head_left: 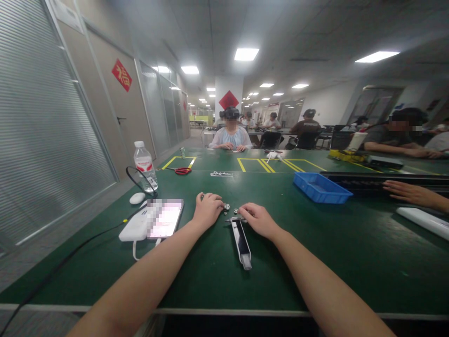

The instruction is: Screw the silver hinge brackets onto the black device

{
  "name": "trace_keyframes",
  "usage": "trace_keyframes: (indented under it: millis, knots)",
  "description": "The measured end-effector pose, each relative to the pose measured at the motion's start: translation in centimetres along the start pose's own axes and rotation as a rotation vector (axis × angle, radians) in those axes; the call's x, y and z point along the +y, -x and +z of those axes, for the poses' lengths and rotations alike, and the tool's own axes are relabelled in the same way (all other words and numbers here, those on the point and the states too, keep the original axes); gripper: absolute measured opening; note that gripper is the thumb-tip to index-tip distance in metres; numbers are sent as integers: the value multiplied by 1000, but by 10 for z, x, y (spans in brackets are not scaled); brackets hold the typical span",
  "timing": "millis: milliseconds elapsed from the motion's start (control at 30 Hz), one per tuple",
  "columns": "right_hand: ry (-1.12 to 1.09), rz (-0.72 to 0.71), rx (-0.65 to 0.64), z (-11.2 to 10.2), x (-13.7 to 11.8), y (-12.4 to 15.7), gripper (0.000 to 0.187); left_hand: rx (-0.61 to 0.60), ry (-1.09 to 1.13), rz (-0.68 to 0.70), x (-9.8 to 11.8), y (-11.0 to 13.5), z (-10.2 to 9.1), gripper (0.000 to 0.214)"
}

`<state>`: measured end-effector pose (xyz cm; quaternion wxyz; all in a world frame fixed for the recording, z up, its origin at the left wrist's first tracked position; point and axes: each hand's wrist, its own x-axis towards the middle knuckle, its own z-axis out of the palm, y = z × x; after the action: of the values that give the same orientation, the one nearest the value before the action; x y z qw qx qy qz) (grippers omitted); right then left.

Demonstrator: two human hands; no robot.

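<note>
My left hand (pixel 208 208) rests palm down on the green table, its fingers curled and its fingertips at a small silvery metal part (pixel 227 206). Close by on the right, my right hand (pixel 258 218) has its fingers bent together; what lies between them, if anything, is hidden. A tiny metal piece (pixel 235 211) sits just beyond its fingertips. Below the hands lies a long white device (pixel 242 241) with a dark inner face and a narrower near end. A thin grey piece sticks out at its far end, partly covered by my right fingers.
To the left are a phone (pixel 165 220), a white power bank (pixel 132 226) with cables and a water bottle (pixel 143 168). Red-handled scissors (pixel 183 171) lie beyond. A blue tray (pixel 322 188) stands right, near another person's hand (pixel 414 193). Someone sits opposite.
</note>
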<state>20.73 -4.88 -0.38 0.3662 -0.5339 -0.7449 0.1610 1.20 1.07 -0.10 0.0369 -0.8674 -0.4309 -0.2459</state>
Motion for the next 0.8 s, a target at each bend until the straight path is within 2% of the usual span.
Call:
trace_keyframes:
  millis: [200, 267, 467, 533, 633, 800]
  knots:
    - [4, -2, 23, -5, 2, 1, 31, 148, 43, -95, 0, 5, -19, 14]
    - [19, 2, 28, -6, 4, 1, 31, 150, 10, -136, -3, 8, -27, 12]
    - [28, -9, 31, -7, 4, 2, 31, -141, -113, -284, -9, 15, -34, 13]
    - [37, -5, 22, -7, 3, 2, 32, -166, -129, -298, -8, 16, -34, 18]
    - [46, -1, 2, -6, 4, 1, 33, -135, -116, -217, -8, 18, -33, 28]
    - [35, 16, -31, -6, 3, 2, 34, -225, -11, -105, -17, 20, -27, 24]
